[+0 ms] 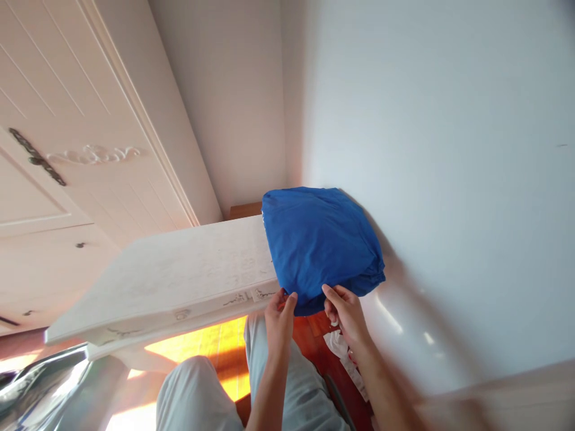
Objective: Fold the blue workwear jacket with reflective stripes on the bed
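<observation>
A blue cloth item (318, 239), bulky and softly creased, rests over the right end of a white table, close to the wall. Its right edge looks gathered, and a little white shows along its left edge; I cannot tell what kind of item it is. My left hand (281, 317) pinches the cloth's lower left corner between thumb and fingers. Further right, my right hand (348, 311) has its thumb on top of the near edge and its fingers curled beneath, gripping the fabric. The underside of the cloth is hidden.
The white table (193, 257) with carved trim stretches left. A pale cabinet (90, 108) stands behind it, and a white wall (449, 179) rises at right. My knees (197, 389) are below the table edge. Crumpled white paper (336, 344) lies on the reddish floor.
</observation>
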The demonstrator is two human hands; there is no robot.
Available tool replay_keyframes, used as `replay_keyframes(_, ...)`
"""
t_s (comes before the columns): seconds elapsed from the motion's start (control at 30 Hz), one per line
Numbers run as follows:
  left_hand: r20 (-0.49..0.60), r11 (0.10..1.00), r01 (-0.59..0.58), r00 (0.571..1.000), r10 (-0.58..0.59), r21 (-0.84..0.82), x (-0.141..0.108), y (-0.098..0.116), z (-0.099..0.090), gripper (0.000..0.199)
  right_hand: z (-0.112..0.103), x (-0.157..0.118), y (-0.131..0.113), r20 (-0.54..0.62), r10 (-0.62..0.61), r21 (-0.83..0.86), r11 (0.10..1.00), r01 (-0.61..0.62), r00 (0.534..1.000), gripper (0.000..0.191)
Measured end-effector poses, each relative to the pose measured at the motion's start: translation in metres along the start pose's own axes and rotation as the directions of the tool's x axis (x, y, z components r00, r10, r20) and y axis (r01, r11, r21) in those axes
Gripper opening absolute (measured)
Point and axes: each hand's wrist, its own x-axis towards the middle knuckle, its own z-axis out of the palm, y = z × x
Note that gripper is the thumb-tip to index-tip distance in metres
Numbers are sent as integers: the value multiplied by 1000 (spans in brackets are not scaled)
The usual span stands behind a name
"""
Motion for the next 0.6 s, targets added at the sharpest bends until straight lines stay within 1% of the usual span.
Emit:
replay_keyframes(0.07,15,1000,22,1000,-21,-5,3,2,1,44,5,0,-3,-38,26,78,997,-23,999,66)
replay_keyframes(0.1,24,999,32,999,-32,-16,4,4,0,43,6,0,-5,-36,39,125,992,-34,999,65)
replay_keyframes(0.2,46,996,44,998,-41,-77,2,9,-2,38,7,-4,-8,29,80,233,969,-84,996,63)
replay_keyframes(0.27,41,990,53,998,-48,-132,2,12,-3,38,7,-7,-7,55,109,244,962,-119,992,61)
replay_keyframes(0.37,12,983,66,998,-65,-172,4,10,-2,42,7,-9,-2,24,114,167,979,-116,993,61)
replay_keyframes(0.5,9,983,92,996,-91,-158,4,3,-2,46,7,-6,10,22,29,-20,999,-29,999,61)
replay_keyframes(0.6,29,986,120,993,-117,-117,-2,2,-2,49,7,-4,17,-7,-27,-103,994,26,1000,60)
